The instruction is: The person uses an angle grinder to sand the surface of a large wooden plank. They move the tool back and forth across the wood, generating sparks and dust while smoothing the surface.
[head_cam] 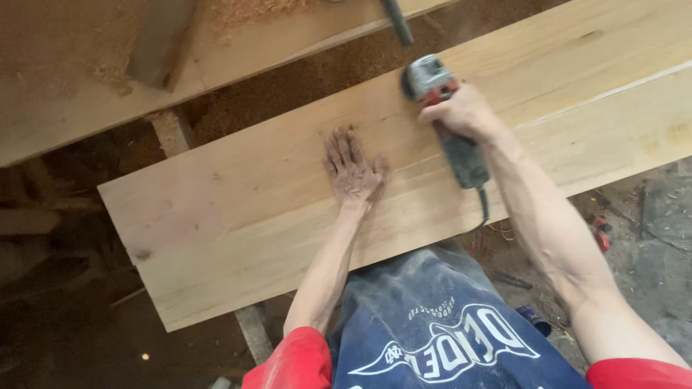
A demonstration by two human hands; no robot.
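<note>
A wide, pale wooden plank (238, 216) of smooth, bare timber with a few dark knots runs slantwise under both hands and serves as the surface. Beyond the fingertips lies a second plank (72, 94), dusted with sawdust (249, 9) at its far edge, and a dark wooden block (160, 39) rests on it. The floor (663, 216) to the right of the right arm is grey and littered. The right hand (461, 112) is clamped around the dark body of a hand-held power sander (441, 108), whose red and grey head sits on the plank just ahead of the knuckles; its black cord (483, 205) trails back along the wrist. The left hand (351, 167) lies flat on the plank, fingers spread, holding nothing, near the sander and to its left.
</note>
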